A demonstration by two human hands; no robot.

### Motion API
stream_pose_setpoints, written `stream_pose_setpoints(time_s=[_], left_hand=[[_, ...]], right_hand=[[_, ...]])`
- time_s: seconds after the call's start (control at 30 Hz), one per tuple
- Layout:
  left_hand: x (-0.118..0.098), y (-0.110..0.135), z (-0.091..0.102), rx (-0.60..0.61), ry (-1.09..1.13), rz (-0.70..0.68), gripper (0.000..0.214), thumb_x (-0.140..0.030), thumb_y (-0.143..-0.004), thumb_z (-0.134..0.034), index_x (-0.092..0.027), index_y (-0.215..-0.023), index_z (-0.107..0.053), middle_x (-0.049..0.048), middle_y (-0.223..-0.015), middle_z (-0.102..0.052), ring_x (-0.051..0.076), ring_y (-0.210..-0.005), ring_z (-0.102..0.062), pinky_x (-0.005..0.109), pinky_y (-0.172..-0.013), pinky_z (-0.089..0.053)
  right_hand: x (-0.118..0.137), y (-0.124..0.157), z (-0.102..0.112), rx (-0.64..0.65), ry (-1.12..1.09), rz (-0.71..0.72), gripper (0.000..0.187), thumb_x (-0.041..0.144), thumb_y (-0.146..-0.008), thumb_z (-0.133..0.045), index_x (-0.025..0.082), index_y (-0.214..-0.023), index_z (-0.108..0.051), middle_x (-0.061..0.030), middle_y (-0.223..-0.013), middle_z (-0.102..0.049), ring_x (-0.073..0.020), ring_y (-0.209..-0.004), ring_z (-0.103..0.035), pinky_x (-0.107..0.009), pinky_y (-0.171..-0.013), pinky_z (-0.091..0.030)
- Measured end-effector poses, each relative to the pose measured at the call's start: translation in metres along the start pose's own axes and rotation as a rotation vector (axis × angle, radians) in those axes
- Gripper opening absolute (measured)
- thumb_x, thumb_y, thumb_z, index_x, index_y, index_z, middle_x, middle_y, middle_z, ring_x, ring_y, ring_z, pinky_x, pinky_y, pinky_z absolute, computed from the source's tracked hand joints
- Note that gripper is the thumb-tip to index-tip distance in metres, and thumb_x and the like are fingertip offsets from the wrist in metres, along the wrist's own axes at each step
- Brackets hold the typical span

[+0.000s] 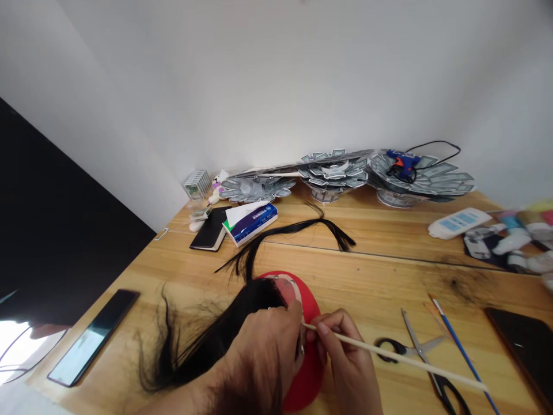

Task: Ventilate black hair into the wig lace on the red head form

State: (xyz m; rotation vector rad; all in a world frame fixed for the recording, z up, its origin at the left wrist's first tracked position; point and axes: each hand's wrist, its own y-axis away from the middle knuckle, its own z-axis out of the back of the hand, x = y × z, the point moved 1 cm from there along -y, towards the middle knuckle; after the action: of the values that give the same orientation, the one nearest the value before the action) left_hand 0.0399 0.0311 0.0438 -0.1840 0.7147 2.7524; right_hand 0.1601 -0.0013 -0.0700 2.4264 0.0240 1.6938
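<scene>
Red disc lies on the near side of the bench, beneath the left hand and just left of the right hand. The left forearm slants in from the near left, knuckles up, fingers curled over the disc; I cannot tell what its hidden fingertips grip. The right hand pinches a pale stick, its tip at the left hand. The round disc carries a pale-banded pink patch and long black hair straggling toward the bench's left edge.

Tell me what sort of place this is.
Probably a small craft workspace: a wooden table with scissors, a blue-handled brush and, toward the back, what looks like a glue gun.
</scene>
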Motion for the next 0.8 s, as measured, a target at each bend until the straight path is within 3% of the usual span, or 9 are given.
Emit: stream_pose_setpoints(time_s=[0.27,0.53,0.8], left_hand=[[0.002,-0.004,0.002,-0.02,0.0,-0.008,0.039,-0.012,-0.091,-0.04,-0.002,-0.127,-0.051,0.0167,-0.089,-0.076,0.036,-0.075,-0.075,0.04,-0.06,-0.054],[0.007,-0.005,0.001,-0.036,0.027,-0.047,0.022,-0.013,-0.089,-0.041,-0.015,-0.095,-0.062,0.014,-0.082,-0.076,0.032,-0.071,-0.074,0.035,-0.057,-0.049],[0.011,-0.003,0.003,-0.065,0.04,-0.061,0.024,-0.013,-0.09,-0.04,-0.018,-0.087,-0.063,0.0109,-0.078,-0.075,0.027,-0.068,-0.072,0.031,-0.055,-0.043]], right_hand=[[-0.002,0.002,-0.004,0.0,-0.06,-0.038,0.031,0.048,-0.086,-0.07,0.022,-0.072,-0.061,0.0008,-0.065,-0.064,-0.0152,-0.058,-0.052,-0.025,-0.055,-0.039],[-0.001,0.0,-0.003,-0.002,-0.074,-0.043,0.031,0.047,-0.085,-0.072,0.022,-0.072,-0.061,0.0014,-0.063,-0.064,-0.0139,-0.056,-0.05,-0.024,-0.053,-0.037],[-0.002,0.002,-0.003,0.0,-0.084,-0.051,0.03,0.047,-0.086,-0.071,0.022,-0.073,-0.06,0.0021,-0.063,-0.063,-0.0142,-0.057,-0.051,-0.024,-0.054,-0.037]])
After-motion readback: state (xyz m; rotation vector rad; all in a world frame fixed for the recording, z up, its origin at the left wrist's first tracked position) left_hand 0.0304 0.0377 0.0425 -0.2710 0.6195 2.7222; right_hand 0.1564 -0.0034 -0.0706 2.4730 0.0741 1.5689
